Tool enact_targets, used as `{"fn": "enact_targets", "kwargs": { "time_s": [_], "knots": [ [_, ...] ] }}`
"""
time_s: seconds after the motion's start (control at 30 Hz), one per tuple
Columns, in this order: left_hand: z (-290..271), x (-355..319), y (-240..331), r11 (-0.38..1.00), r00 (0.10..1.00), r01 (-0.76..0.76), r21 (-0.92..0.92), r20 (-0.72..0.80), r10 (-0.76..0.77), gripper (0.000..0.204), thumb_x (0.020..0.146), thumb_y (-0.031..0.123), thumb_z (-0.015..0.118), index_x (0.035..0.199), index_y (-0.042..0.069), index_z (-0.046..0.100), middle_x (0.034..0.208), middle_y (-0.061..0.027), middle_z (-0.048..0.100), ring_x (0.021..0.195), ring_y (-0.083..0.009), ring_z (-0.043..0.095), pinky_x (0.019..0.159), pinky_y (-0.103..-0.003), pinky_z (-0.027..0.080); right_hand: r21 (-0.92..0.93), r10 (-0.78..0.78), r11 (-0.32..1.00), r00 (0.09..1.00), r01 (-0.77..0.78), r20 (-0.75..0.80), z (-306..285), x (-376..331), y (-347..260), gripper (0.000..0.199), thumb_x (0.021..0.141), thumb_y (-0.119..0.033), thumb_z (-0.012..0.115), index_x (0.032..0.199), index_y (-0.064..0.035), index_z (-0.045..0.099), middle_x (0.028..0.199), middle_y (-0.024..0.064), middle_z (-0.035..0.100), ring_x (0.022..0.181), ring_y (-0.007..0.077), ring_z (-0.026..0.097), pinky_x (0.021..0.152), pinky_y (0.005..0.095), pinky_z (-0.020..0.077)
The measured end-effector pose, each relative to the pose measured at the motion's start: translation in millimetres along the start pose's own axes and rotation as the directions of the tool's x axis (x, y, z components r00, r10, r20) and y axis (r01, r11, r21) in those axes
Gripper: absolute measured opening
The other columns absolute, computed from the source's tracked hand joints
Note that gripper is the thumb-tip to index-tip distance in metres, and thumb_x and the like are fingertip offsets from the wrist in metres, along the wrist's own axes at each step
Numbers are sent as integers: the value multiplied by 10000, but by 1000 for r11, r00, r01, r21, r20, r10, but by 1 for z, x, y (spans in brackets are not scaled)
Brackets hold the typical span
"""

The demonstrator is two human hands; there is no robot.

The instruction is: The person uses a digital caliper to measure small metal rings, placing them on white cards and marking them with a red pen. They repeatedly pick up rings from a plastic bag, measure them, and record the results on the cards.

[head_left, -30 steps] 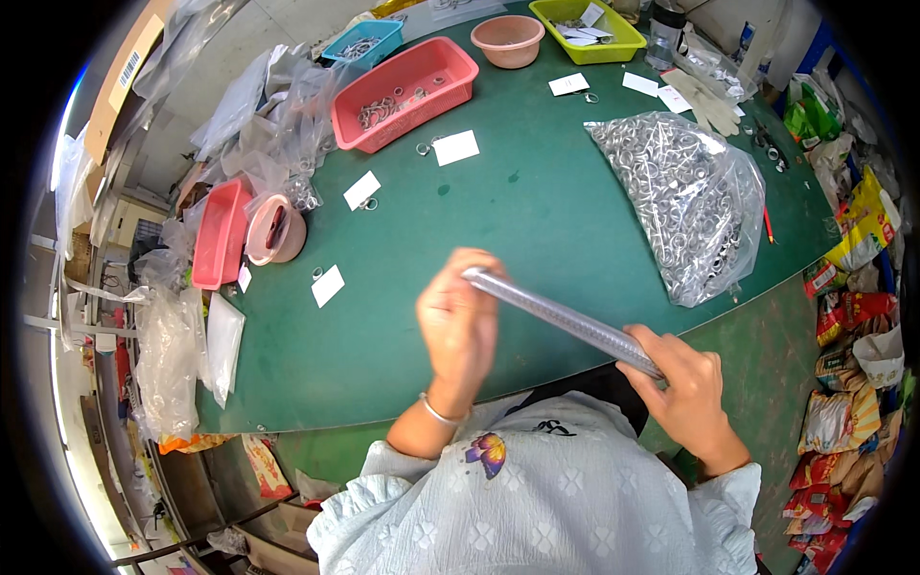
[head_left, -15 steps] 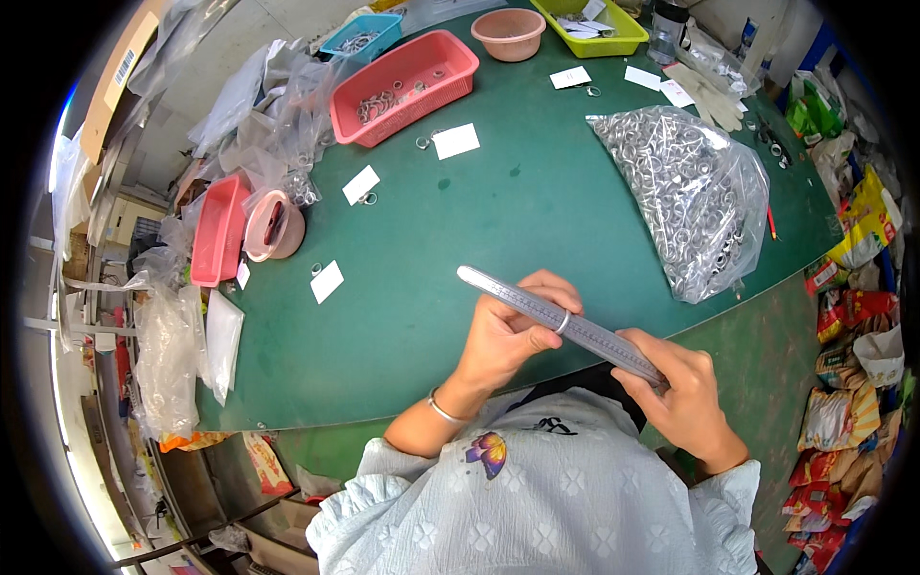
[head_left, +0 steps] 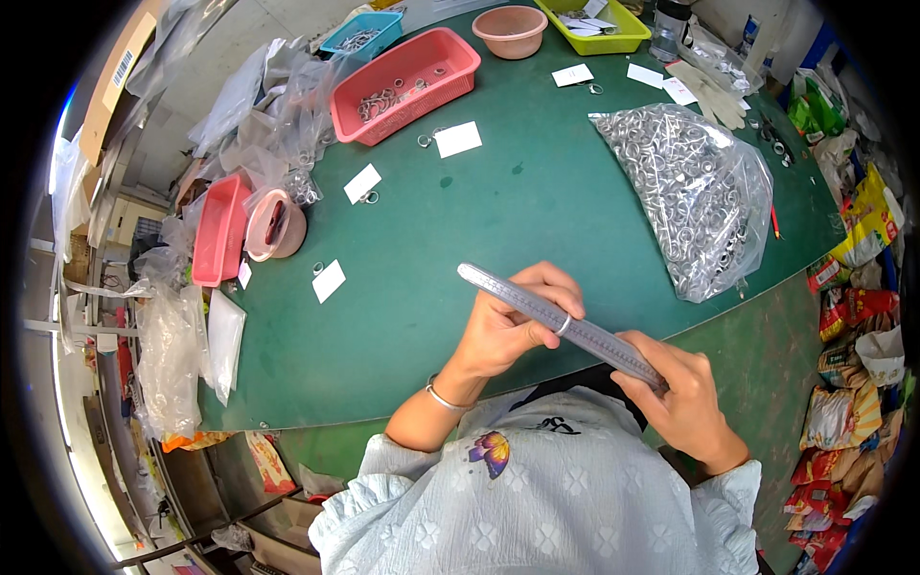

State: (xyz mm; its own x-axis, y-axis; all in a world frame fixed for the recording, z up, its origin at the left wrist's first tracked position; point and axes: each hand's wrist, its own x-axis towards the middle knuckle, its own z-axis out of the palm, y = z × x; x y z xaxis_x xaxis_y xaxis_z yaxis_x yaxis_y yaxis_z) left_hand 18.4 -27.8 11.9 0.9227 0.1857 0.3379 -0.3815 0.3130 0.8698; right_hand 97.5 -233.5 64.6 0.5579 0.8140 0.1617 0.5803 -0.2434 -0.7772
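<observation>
A grey ring mandrel [head_left: 606,347] with fine scale marks slants across in front of me over the table's near edge, its narrow tip at the upper left. My right hand [head_left: 685,391] is closed round its thick lower end. Partway along the mandrel sits a silver ring [head_left: 563,325], encircling it. My left hand [head_left: 508,328] is closed on this ring, with the thumb on the near side and the fingers behind the mandrel. The left fingertips are partly hidden. To the right lies a clear plastic bag [head_left: 685,196] full of metal rings.
White cards [head_left: 458,140] with single rings beside them dot the green table [head_left: 383,287]. Farther back stand a pink basket [head_left: 407,91] with rings, a blue basket [head_left: 369,36], a peach bowl [head_left: 509,34] and a yellow-green tray [head_left: 613,40]. Another pink basket [head_left: 219,235] and a cup [head_left: 276,230] stand left.
Almost nothing differs. Both hands keep their hold on the mandrel and ring, and the view has shifted very slightly.
</observation>
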Motion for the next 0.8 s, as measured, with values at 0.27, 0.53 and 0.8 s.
{"fn": "enact_targets", "kwargs": {
  "time_s": [0.27,0.53,0.8],
  "knots": [
    [-2,0,-2,1000,1000,-30,-10,8,30,378,725,293,738,917,-22,656,929,-68,548,840,-162,539,729,-283,449,46,40,998,998,-42,51,0,1,-1,312,767,-125,695,1039,-8,599,767,155,637,574,281,615,503,337,472],
    [2,-2,0,1000,998,-7,-23,-67,5,378,715,330,752,837,-13,649,847,-84,535,777,-224,531,661,-348,427,32,-4,999,1000,4,0,4,2,-2,310,758,-117,702,1030,-5,604,733,149,630,550,275,604,490,333,466],
    [-4,-3,-3,998,1000,-10,-56,-6,9,383,724,303,742,914,-18,654,933,-72,553,849,-163,535,730,-287,443,30,-1,1000,1000,1,-3,6,2,-2,307,756,-114,702,1028,-7,607,720,145,625,539,272,598,483,334,460]
  ]
}}
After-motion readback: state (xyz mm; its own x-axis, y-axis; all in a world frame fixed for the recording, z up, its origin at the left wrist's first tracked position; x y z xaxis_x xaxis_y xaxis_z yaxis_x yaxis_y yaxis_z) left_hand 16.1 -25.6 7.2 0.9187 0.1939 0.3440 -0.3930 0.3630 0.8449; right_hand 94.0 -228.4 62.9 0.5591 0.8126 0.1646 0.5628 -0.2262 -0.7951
